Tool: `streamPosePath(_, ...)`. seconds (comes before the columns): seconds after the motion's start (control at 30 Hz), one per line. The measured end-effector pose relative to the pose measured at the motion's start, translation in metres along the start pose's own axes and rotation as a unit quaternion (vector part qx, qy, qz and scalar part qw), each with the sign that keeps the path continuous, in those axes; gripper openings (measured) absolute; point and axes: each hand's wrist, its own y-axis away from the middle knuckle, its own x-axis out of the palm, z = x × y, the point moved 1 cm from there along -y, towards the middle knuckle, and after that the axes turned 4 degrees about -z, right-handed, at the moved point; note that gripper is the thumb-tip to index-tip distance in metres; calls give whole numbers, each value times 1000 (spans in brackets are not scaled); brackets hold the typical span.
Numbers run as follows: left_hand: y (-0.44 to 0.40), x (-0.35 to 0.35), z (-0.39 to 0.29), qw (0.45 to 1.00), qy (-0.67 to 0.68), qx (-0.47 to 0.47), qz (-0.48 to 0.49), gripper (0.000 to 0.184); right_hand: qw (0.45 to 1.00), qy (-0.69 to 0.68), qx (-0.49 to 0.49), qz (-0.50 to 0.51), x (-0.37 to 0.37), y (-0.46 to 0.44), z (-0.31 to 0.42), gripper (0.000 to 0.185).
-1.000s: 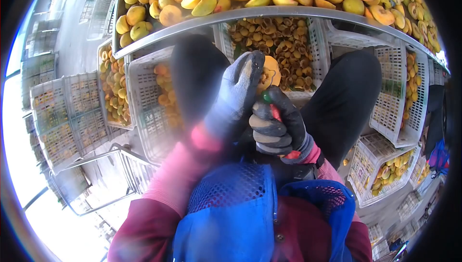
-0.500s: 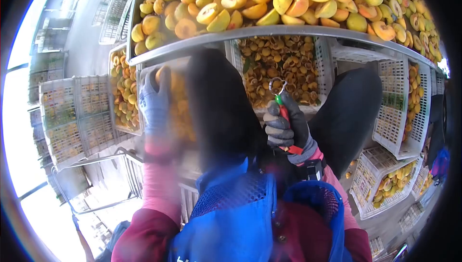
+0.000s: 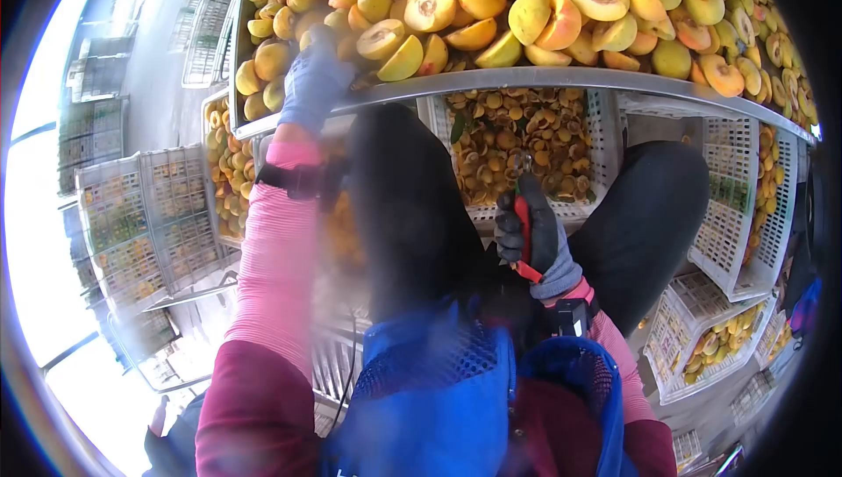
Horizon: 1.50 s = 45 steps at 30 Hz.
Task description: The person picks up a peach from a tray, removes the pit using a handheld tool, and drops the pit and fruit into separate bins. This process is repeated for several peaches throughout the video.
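My gloved left hand (image 3: 317,81) reaches over the metal edge of the tray (image 3: 526,79), at the halved yellow-orange fruit (image 3: 381,39) near its left end. Its fingertips are blurred among the fruit, so their grip is unclear. In my gloved right hand (image 3: 529,236) is a red-handled tool (image 3: 524,230), its metal end pointing up. The fingers are wrapped round the handle. Beyond the tool, between my knees, stands a white crate (image 3: 601,139) holding many small brown-orange pieces (image 3: 517,131).
Crates of fruit stand below the tray at the left (image 3: 230,170) and right (image 3: 741,188), with another crate (image 3: 702,345) lower right. Stacked crates (image 3: 145,223) are at far left. Part of another person (image 3: 167,433) shows at the lower left.
My left hand first left the fruit half near the tool and went to the left crate, then moved up onto the tray. My right hand, still round the tool, has shifted slightly right and down.
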Motion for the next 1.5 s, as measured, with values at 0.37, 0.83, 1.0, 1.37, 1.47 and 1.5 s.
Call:
streamPosePath(0.37,131,-32,-82,906,410,69,-80,29,936,238,-241,92,74,35,-2,30)
streamPosePath(0.83,173,-32,-140,814,581,-15,18,35,876,319,-356,55,36,23,-35,32)
streamPosePath(1.0,175,-37,-139,781,618,-8,86,33,982,120,-3,144,46,60,-17,36)
streamPosePath(1.37,183,-58,-129,923,296,211,-127,39,792,-286,182,508,38,43,-12,43)
streamPosePath(1.47,174,-71,-76,942,299,69,-134,36,838,-280,150,443,21,33,-7,43)
streamPosePath(1.5,168,-66,-35,938,325,0,-118,31,861,-273,142,405,14,28,-6,44)
